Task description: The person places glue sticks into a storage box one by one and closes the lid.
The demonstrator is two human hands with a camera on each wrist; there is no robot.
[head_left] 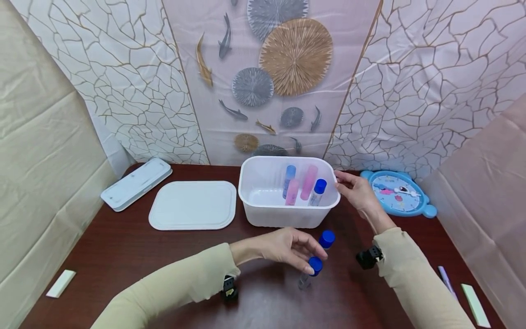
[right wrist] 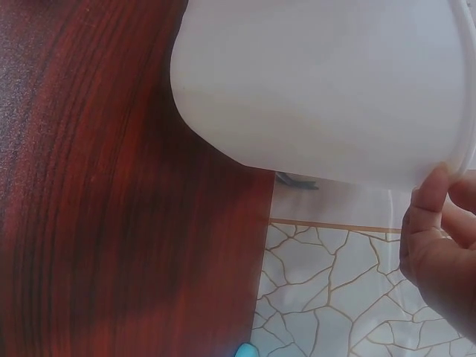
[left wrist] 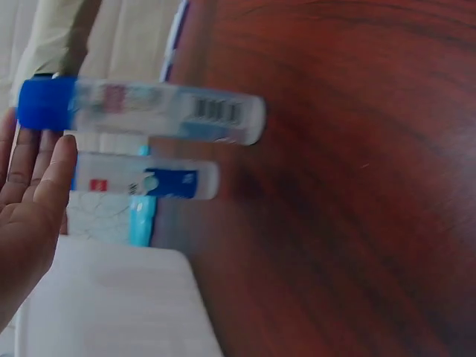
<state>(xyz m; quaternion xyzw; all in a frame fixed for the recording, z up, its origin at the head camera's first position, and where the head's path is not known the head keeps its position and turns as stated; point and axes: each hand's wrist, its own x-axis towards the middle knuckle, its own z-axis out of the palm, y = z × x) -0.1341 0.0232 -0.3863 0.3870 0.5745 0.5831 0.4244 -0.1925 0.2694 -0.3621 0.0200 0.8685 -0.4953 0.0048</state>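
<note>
The left hand (head_left: 283,249) has its thumb and fingers brought together on the blue cap of the front tube (head_left: 304,282), which hangs from the fingertips on the side nearer the person; whether its base touches the table (head_left: 135,256) I cannot tell. Just beyond those fingertips, towards the tub (head_left: 283,218), is the back tube (head_left: 327,239), also blue-capped; the left wrist view shows the two tubes side by side and nearly parallel, with a gap between their clear bodies, a barcode on one label. The right hand (head_left: 355,192) pinches the rim of the tub at its right end, thumb and fingers closed over the edge, well apart from the front tube. Inside the tub, gathered towards that same end, are a light-blue tube (head_left: 290,172), a near pink tube (head_left: 292,192), a far pink tube (head_left: 309,183) and a capped tube (head_left: 317,196) with a dark blue top. Left of the tub a white lid (head_left: 192,205) lies flat, and past it a pale case (head_left: 137,183). To the right of the right hand is a blue clock (head_left: 396,194); nearer the person on that side are a purple stick (head_left: 447,281) and a green strip (head_left: 476,305). A white block (head_left: 60,283) lies near the table's left edge.
</note>
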